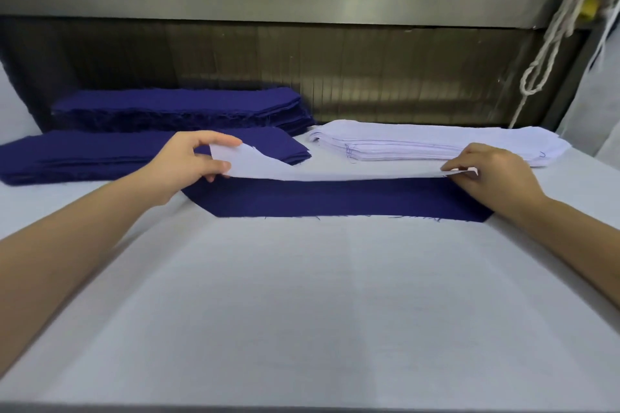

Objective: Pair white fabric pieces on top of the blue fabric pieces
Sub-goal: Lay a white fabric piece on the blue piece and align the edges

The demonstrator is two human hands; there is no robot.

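Observation:
A long white fabric piece (302, 168) is stretched between my hands just above a single blue fabric piece (335, 199) that lies flat on the table. My left hand (191, 161) pinches the white piece's left end between thumb and fingers. My right hand (489, 171) pinches its right end. The white piece hides the far edge of the blue piece. A stack of white pieces (436, 144) lies behind on the right. Two stacks of blue pieces lie on the left, a near stack (100, 152) and a far stack (177, 107).
The table (302, 312) is covered in white cloth and stretches wide toward me. A dark slatted metal housing (335, 70) rises behind the stacks. White cords (553, 43) hang at the far right.

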